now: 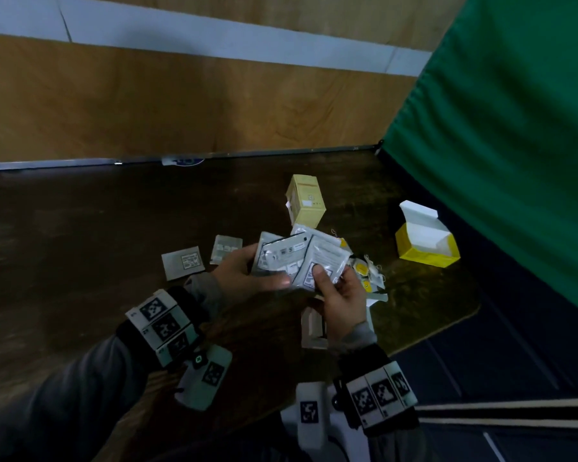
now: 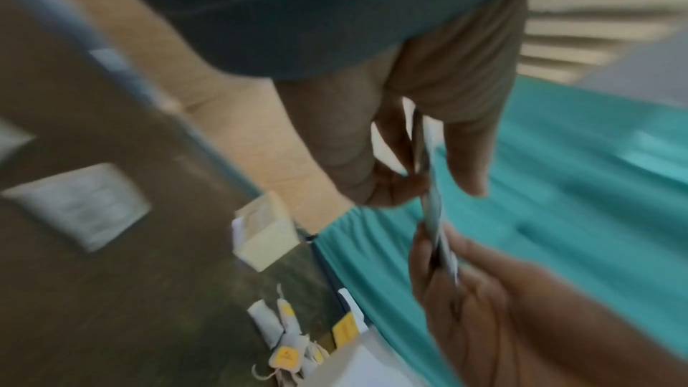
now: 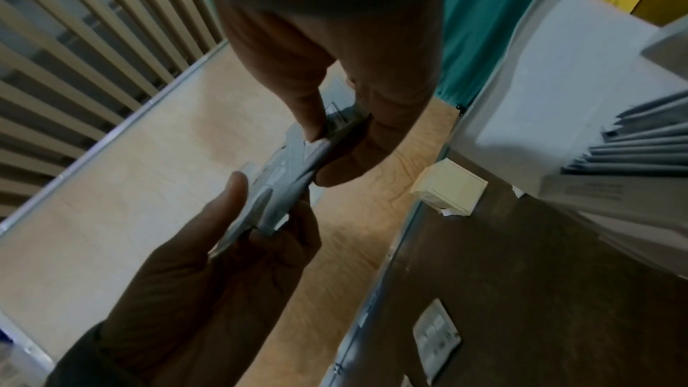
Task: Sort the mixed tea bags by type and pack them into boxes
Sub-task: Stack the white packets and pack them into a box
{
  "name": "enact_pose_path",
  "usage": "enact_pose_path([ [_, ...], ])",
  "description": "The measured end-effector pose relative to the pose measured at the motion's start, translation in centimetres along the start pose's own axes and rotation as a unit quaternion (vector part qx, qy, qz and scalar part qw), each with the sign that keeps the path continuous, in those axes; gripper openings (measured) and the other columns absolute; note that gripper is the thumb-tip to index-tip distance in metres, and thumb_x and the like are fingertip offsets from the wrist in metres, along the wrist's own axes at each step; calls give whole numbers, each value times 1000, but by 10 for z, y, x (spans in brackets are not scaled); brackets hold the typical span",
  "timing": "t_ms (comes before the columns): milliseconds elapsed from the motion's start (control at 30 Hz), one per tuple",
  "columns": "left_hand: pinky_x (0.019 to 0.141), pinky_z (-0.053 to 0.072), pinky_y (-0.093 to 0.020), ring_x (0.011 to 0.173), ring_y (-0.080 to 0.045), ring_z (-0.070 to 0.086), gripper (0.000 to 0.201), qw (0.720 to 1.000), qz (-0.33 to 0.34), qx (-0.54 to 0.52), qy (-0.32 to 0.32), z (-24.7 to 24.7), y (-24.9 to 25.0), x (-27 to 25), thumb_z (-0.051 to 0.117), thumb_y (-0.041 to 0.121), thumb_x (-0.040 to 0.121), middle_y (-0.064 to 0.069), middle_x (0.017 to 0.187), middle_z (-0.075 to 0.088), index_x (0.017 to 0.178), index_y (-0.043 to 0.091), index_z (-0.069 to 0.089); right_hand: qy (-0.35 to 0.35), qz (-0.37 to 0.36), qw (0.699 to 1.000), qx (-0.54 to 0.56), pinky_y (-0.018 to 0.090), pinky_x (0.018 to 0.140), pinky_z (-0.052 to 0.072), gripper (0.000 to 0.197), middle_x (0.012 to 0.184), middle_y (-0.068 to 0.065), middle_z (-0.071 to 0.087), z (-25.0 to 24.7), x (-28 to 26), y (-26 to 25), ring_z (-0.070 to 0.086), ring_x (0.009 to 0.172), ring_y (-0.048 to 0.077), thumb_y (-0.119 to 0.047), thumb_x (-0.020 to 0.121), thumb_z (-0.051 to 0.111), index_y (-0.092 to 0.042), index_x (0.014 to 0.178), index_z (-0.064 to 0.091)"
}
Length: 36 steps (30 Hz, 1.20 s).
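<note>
Both hands hold a small stack of silver-white tea sachets [image 1: 294, 258] in the air over the dark table [image 1: 80, 245]. My left hand [image 1: 264, 268] grips the stack's left side, thumb on top. My right hand [image 1: 327, 278] pinches the front sachet at its lower corner. The left wrist view shows the sachets [image 2: 432, 187] edge-on between thumb and fingers, and the right wrist view shows the same sachets [image 3: 297, 164] held from both ends. Two loose sachets [image 1: 182, 266] [image 1: 226, 248] lie left of the hands. Yellow-tagged tea bags [image 1: 367, 271] are piled to the right.
A pale yellow box [image 1: 306, 200] stands upright behind the hands. A bright yellow box [image 1: 427, 241] sits open at the right, near a green curtain [image 1: 498, 128]. An open white box [image 3: 558, 84] with several sachets standing in it lies below my right hand. The table's front edge curves off at the right.
</note>
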<state>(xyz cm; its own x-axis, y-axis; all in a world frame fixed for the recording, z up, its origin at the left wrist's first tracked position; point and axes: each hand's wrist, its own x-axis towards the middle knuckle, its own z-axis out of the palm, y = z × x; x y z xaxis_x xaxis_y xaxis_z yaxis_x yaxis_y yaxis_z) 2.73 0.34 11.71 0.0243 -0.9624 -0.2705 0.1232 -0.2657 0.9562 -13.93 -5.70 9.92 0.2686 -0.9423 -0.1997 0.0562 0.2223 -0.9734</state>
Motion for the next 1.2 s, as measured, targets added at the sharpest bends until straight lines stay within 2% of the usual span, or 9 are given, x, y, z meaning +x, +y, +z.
enact_pose_path([
  [100,80,55,-24,89,-4,67,26,996,61,55,46,15,8,3,64,10,84,10,99,68,102,28,59,16,-3,999,37,47,87,54,29,109,9,69,-3,-6,-10,65,105,29,-10,87,60,-14,116,58],
  [233,85,54,-48,93,-33,64,12,991,75,48,100,27,15,8,54,16,92,-12,99,67,91,28,59,83,-77,993,-19,43,81,57,27,109,2,67,-7,-14,-17,64,104,23,-15,87,63,-24,111,59],
  [333,86,52,-39,96,-23,61,17,993,56,-24,97,28,20,10,49,12,94,0,97,63,93,29,55,147,-163,975,-49,39,85,56,27,103,-6,66,-17,-21,-28,64,102,14,-14,85,65,-37,97,57],
  [533,66,58,-28,87,-18,61,20,985,23,-168,41,44,35,5,39,6,96,-1,95,61,100,19,53,37,-83,995,-30,31,65,57,12,91,5,73,-15,-27,-37,70,81,18,-8,84,64,-11,96,67],
  [633,83,53,-41,98,-24,61,28,983,38,-180,21,50,37,4,48,24,93,-13,112,61,117,11,49,27,-33,999,0,22,49,51,12,84,5,72,-10,-27,-33,68,67,14,-6,86,62,-5,98,66],
  [733,72,56,-21,90,-4,67,42,992,91,-92,4,51,31,3,64,18,80,0,103,63,119,12,49,-15,-20,999,-21,18,46,46,9,79,0,72,-11,-28,-34,65,63,11,-9,87,61,-12,94,67],
  [1000,63,56,-22,81,-13,64,29,990,79,-107,39,52,39,2,29,13,99,-2,93,65,102,16,58,-62,-38,988,-138,18,43,43,13,75,7,64,-2,-33,-41,57,46,4,-10,94,51,-5,105,58],
  [1100,63,57,-25,86,-17,61,26,977,63,-190,70,55,41,3,31,10,98,0,91,66,110,20,52,10,-84,971,-226,22,50,51,32,82,-4,62,1,-35,-42,60,52,1,-16,82,70,-12,107,50],
  [1200,71,54,-35,90,-21,61,32,966,19,-248,66,57,42,5,34,17,98,-6,102,61,127,24,47,45,-145,921,-358,29,80,52,47,100,-9,56,0,-31,-45,58,91,6,-31,74,77,-23,110,47],
])
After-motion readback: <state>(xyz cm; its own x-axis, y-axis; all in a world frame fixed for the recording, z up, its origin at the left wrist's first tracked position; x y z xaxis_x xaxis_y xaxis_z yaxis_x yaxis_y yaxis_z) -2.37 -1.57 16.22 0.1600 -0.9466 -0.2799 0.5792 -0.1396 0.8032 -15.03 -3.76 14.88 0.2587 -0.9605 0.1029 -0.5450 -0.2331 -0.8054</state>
